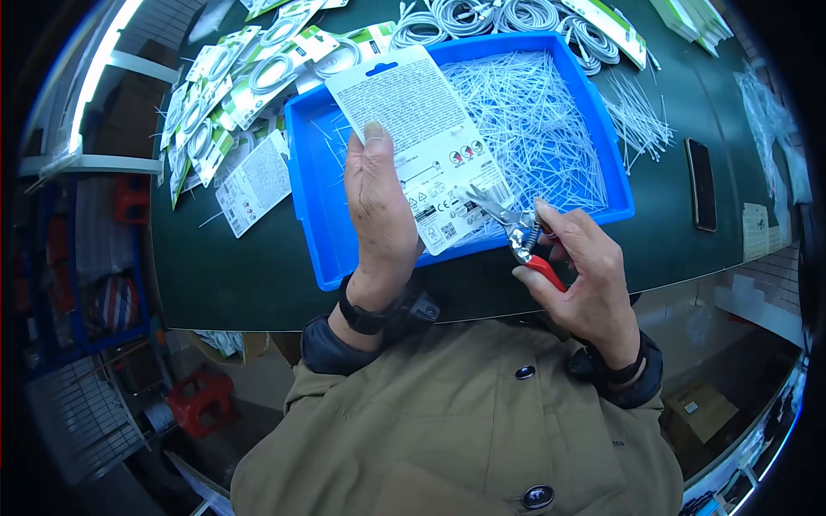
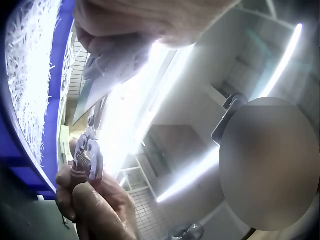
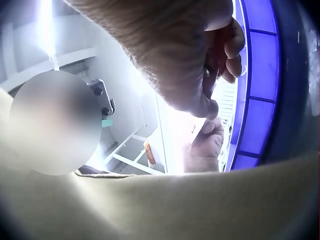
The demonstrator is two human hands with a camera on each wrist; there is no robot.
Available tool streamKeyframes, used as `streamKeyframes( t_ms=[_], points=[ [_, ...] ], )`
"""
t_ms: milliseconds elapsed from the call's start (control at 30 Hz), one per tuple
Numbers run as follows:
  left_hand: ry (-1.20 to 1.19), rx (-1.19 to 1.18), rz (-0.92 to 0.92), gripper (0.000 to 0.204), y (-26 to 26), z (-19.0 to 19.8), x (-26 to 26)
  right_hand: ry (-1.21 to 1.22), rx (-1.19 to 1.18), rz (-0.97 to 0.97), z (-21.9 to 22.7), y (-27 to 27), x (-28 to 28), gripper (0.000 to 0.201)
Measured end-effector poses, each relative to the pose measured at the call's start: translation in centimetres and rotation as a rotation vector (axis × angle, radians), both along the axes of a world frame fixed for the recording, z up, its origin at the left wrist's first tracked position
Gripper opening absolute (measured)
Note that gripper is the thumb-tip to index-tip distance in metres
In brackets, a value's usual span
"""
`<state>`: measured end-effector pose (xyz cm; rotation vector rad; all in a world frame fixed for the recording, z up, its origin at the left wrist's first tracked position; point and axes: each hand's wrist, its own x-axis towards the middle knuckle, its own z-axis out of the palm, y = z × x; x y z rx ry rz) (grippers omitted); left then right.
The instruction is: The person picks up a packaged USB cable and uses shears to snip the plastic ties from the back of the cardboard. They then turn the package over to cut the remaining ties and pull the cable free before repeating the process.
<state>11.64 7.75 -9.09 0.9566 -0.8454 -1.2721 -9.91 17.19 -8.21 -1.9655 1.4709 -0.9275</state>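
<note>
My left hand [image 1: 383, 202] holds a printed white cardboard package card [image 1: 413, 129], thumb on its text-covered face. The card hangs over the blue tray [image 1: 318, 258], with its hang-hole end away from me. My right hand [image 1: 589, 275] grips red-handled pruning shears [image 1: 542, 271], whose coil spring shows between the handles. Their blades [image 1: 490, 206] stand parted and overlap the card's lower right part in the head view. Seen from the left wrist, the shears [image 2: 90, 152] are held upright just below the card [image 2: 100, 92].
Many thin white cable ties [image 1: 538, 129] fill the tray's right side; more ties [image 1: 641, 120] lie right of it. Carded cables [image 1: 219, 103] pile up at the left, near a single card [image 1: 256, 185]. Coiled grey cables [image 1: 525, 15] line the back. A phone [image 1: 701, 185] lies at right.
</note>
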Motion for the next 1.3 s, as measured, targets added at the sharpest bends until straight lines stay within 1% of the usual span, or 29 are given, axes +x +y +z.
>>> streamKeyframes(
  t_ms=[200,267,367,467,567,733,867,967,1067,1167,1300],
  points=[
    [0.029,-0.002,-0.037,0.043,0.2,0.1,-0.1,0.041,-0.017,-0.03,-0.2,0.7,0.0,0.074],
    [0.084,-0.018,-0.033,0.047,0.1,0.0,0.0,0.077,-0.023,-0.025,-0.1,0.9,-0.4,0.074],
    [0.091,-0.012,-0.041,0.048,0.3,-0.3,-0.4,0.084,-0.036,0.003,0.2,1.0,-0.4,0.074],
    [0.084,0.01,0.03,0.043,0.5,0.0,-1.3,0.095,-0.064,0.016,0.0,0.9,-0.4,0.074],
    [0.073,-0.012,-0.037,0.048,0.6,-0.2,-0.7,0.107,-0.033,0.01,0.4,1.0,-0.2,0.074],
    [0.112,-0.037,0.001,0.045,0.8,-1.0,-1.0,0.139,-0.073,-0.013,-0.1,1.2,0.3,0.073],
    [0.149,-0.014,0.025,0.043,1.0,-0.9,-1.0,0.139,-0.096,-0.016,-0.6,1.3,0.7,0.073],
    [0.107,0.026,0.101,0.043,1.0,-1.3,-1.0,0.092,0.015,0.003,-0.3,1.2,0.8,0.072],
    [0.142,0.059,0.122,0.043,1.2,-1.2,-0.8,0.089,-0.023,0.013,0.0,0.8,0.9,0.072],
    [0.131,0.041,0.121,0.042,1.1,-1.4,-0.4,0.163,-0.037,0.027,0.2,0.7,1.0,0.072],
    [0.103,-0.007,0.131,0.042,1.2,-1.6,-0.5,0.153,-0.051,0.04,-0.1,0.7,1.0,0.07]
  ],
)
